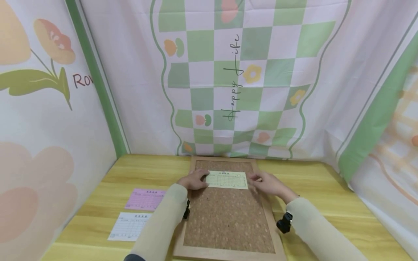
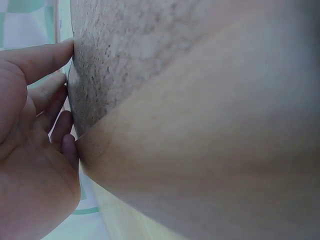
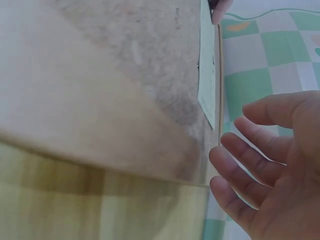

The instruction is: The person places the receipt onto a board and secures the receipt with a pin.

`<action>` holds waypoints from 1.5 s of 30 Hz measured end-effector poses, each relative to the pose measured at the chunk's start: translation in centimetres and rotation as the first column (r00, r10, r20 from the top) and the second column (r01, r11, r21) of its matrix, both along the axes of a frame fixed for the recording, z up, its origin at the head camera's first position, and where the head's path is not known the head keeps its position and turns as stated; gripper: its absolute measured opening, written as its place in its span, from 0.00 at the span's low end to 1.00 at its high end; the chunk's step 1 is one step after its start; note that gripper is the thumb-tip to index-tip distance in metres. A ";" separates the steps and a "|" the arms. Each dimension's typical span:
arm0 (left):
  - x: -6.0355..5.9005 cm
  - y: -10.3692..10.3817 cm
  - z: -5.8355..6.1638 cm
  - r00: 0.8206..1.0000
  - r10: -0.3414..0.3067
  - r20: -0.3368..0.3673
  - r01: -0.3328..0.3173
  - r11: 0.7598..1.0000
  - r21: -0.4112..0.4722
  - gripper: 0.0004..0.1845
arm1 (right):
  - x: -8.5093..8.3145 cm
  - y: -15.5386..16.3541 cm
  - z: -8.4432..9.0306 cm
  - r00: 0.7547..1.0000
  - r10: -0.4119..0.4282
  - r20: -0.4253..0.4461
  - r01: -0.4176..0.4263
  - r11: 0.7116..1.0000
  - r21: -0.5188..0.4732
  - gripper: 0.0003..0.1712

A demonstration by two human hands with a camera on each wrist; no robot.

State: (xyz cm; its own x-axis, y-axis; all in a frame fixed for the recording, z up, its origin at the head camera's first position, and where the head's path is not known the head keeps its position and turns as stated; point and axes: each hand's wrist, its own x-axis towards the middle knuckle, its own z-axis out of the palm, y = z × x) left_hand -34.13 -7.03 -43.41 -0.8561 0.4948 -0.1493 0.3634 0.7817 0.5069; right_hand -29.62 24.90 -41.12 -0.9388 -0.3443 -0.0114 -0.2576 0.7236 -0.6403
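Here, on the left part of the wooden table (image 1: 326,203), 2 printed slips lie flat: a pink slip (image 1: 144,199) farther off and a white slip (image 1: 128,226) nearer, just apart from each other and both left of the cork board (image 1: 228,221).

The cork board lies flat at the middle of the table, its wooden frame running from the near edge to the far side by the checked cloth backdrop (image 1: 241,72). Across its far end lies a pale yellow-green card (image 1: 227,179), long side running left to right, resting on the cork.

The left hand (image 1: 195,180) sits at the card's left end. In the head view its fingers curve down onto the card's left edge; the left wrist view shows its fingertips (image 2: 64,50) pressed against the cork surface, the fingers fairly straight. Whether they pinch the card or only press it cannot be told.

The right hand (image 1: 267,183) lies at the card's right end, over the board's right frame. In the right wrist view its fingers (image 3: 250,165) are spread and relaxed, close beside the frame edge and holding nothing, with the card's edge (image 3: 207,75) visible just beyond.

Both arms wear pale sleeves, each with a small black device at the wrist.
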 end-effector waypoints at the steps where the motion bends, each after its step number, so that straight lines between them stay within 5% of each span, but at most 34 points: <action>1: 0.0 0.0 0.0 1.000 0.000 0.001 0.000 1.000 0.000 0.29 | 0.1 0.1 -0.1 1.000 -0.005 -0.001 0.005 1.000 0.005 0.21; 36: 0.1 0.0 0.1 1.000 -0.001 -0.004 0.001 1.000 0.014 0.29 | 1.7 2.8 -2.4 0.985 0.058 -0.165 -0.056 0.998 0.018 0.24; 45: -0.1 0.1 0.0 1.000 -0.008 -0.003 0.008 1.000 0.003 0.29 | 2.0 2.8 -2.6 0.992 0.053 -0.112 -0.051 0.999 0.019 0.26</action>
State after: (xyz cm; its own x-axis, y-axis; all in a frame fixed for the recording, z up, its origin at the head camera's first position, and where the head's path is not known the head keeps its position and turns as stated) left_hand -34.23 -6.97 -43.41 -0.8525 0.5021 -0.1453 0.3713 0.7774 0.5078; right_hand -27.66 27.66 -43.68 -0.9151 -0.3936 0.0872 -0.3650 0.7169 -0.5940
